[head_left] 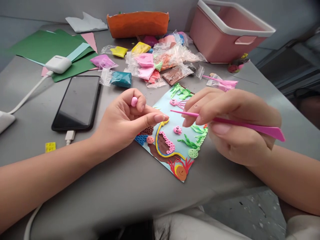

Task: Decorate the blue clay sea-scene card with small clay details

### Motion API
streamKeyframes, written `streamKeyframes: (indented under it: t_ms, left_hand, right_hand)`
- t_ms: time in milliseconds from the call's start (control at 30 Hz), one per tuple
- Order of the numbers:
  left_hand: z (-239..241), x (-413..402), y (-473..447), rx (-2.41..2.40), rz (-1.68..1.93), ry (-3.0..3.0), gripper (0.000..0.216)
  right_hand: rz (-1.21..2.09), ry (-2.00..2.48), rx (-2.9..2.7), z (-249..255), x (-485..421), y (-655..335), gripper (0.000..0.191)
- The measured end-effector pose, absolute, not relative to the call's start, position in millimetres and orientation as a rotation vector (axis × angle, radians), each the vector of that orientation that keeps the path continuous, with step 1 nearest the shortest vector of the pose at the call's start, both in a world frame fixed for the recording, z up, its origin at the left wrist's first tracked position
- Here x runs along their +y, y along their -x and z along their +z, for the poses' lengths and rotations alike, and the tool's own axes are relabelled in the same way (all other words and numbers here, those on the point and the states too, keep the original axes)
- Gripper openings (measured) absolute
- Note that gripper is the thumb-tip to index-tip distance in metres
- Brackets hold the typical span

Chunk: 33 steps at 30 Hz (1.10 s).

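My left hand point(125, 121) is closed, with a small pink clay ball point(134, 101) tucked in its curled fingers. Its thumb and forefinger meet at the tips; anything pinched there is too small to make out. In my right hand point(235, 123) is a pink clay modelling tool point(260, 128), gripped like a pen, its thin tip pointing left towards my left fingertips without touching them. Beneath both hands lies a light-blue picture card point(167, 133) decorated with clay sea plants, corals and a yellow-and-blue curved strand. A pink octopus figure point(177, 130) sits mid-card; another is partly hidden by my right hand.
Bagged coloured clay point(152, 63) is heaped behind the card. A pink bin point(217, 36) and an orange box point(138, 25) stand at the back. To the left are a phone point(77, 103) on a cable, a white charger point(58, 64) and green paper sheets point(37, 46).
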<state>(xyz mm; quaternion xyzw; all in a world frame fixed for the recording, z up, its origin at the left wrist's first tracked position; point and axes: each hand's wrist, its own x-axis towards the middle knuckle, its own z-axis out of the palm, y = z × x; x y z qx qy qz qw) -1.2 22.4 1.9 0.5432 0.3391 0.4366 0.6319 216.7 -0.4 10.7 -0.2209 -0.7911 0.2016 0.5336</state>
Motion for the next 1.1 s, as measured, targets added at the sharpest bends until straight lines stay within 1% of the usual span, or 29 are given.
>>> streamKeyframes:
  t_ms: [100, 300, 567, 700, 867, 1000, 1100]
  left_hand:
    - [2.4, 22.0, 0.6, 0.764, 0.982, -1.229, 0.055]
    - [2.4, 21.9, -0.6, 0.764, 0.965, -1.208, 0.054]
    - [4.0, 20.5, 1.0, 0.817, 0.974, -1.287, 0.057]
    - [3.4, 20.4, 1.4, 0.782, 0.96, -1.271, 0.054]
    - [-0.8, 21.2, 2.5, 0.778, 0.976, -1.293, 0.04]
    - [-2.7, 20.5, 2.9, 0.767, 0.987, -1.338, 0.041]
    - [-4.3, 19.9, 3.5, 0.807, 1.033, -1.348, 0.037]
  right_hand:
    - [0.493, 0.54, -1.958, 14.3, 0.2, -217.0, 0.019]
    - [0.474, 0.55, -2.11, 17.8, 2.1, -219.2, 0.021]
    - [0.433, 0.595, -2.109, 15.8, 3.8, -220.7, 0.022]
    - [0.454, 0.63, -2.13, 19.1, 0.2, -221.5, 0.024]
    - [0.486, 0.703, -2.139, 19.1, -4.5, -219.9, 0.023]
    - [0.456, 0.654, -2.142, 15.6, -3.8, -218.7, 0.022]
    - [0.464, 0.635, -2.122, 15.3, -2.5, -218.6, 0.021]
